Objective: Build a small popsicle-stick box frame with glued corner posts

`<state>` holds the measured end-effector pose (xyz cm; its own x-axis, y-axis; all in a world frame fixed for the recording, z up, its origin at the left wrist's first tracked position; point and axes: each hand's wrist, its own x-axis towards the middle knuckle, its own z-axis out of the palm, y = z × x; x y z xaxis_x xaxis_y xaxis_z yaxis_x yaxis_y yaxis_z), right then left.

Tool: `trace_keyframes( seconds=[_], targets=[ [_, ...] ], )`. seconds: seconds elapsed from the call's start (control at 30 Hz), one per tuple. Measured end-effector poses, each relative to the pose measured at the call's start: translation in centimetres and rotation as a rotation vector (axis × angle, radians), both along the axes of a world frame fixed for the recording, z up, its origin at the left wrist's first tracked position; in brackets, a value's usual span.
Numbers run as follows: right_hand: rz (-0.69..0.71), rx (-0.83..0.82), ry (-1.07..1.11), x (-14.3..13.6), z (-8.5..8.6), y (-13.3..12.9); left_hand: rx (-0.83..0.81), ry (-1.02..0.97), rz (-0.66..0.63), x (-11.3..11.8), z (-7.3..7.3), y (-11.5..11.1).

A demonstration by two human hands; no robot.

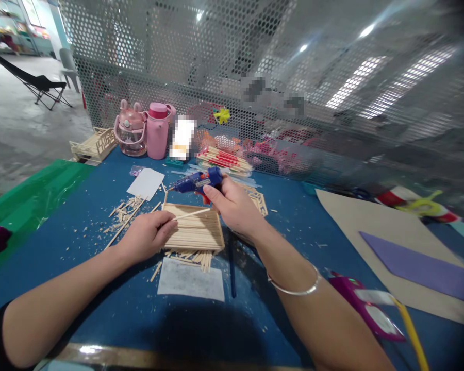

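My right hand [234, 203] is wrapped round a blue glue gun [199, 180], its nozzle pointing left above the far left corner of a small wooden stick tray [195, 229]. Between the fingertips of my left hand [149, 229] is a thin wooden stick [193, 213], which slants over the tray. The tray is made of pale sticks laid side by side with a low rim. Loose stick pieces [193, 257] lie at its near edge, beside a white paper sheet [191, 281].
Broken stick bits [126, 214] and a white card [146, 184] lie to the left. Behind stand a pink flask [157, 131], a clear pink bottle [131, 129] and a stick bundle [224, 161], before a perforated metal screen [216, 67]. Cardboard [371, 242] and a purple sheet [417, 265] lie right.
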<state>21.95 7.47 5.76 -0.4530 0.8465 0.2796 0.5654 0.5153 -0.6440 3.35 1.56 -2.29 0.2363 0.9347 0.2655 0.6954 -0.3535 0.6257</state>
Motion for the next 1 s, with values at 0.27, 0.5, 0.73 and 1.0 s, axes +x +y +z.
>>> trace_keyframes(
  seconds=[0.27,0.5,0.73,1.0],
  targets=[
    [-0.003,0.038,-0.024,0.0,-0.1,0.1,0.019,-0.009,-0.002,0.1,0.1,0.1],
    [0.055,-0.01,0.051,0.6,-0.1,0.0,0.011,0.005,0.003,0.1,0.1,0.0],
    [0.029,-0.09,0.312,1.2,-1.3,1.0,0.017,-0.016,0.003,0.1,0.1,0.0],
    [-0.328,0.204,0.308,5.0,-0.5,3.3,0.045,0.0,0.007,0.1,0.0,0.0]
  ],
)
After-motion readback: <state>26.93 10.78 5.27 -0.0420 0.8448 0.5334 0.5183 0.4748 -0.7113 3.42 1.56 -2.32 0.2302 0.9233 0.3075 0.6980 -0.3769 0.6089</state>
